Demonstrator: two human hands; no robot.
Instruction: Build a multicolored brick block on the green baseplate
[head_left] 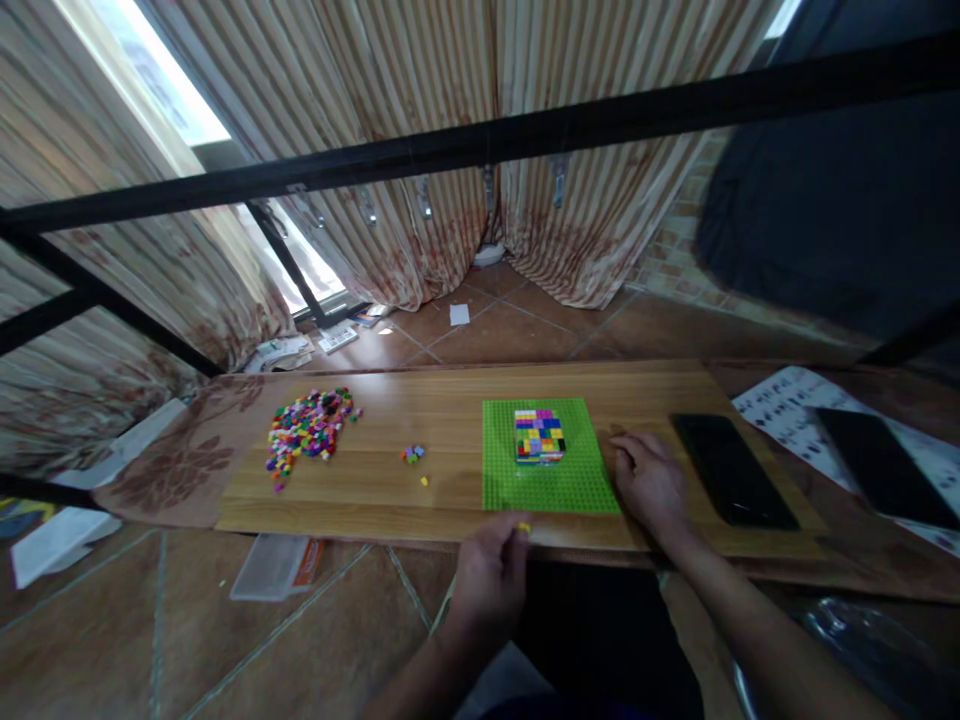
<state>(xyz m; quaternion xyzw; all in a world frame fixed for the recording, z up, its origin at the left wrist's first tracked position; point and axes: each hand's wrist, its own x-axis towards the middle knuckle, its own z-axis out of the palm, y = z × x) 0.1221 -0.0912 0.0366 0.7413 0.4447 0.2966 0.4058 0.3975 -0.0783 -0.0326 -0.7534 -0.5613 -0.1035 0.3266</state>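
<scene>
A green baseplate [551, 485] lies on a wooden board [450, 420], with a multicoloured block of small bricks [538, 435] built on its far half. My left hand [491, 575] is at the board's near edge, fingers pinched on a small yellow brick [523, 526] just below the baseplate's front edge. My right hand [649, 480] rests on the board right of the baseplate, fingers loosely curled and touching its right side, nothing seen in it. A heap of loose coloured bricks [309, 425] lies at the board's left, and a few stray bricks [413, 455] sit between heap and baseplate.
A black phone [731, 470] lies on the board right of my right hand; a second dark slab [881, 465] rests on printed paper further right. A clear plastic box [274, 567] sits on the tiled floor. A black frame bar [480, 150] crosses above. Curtains hang behind.
</scene>
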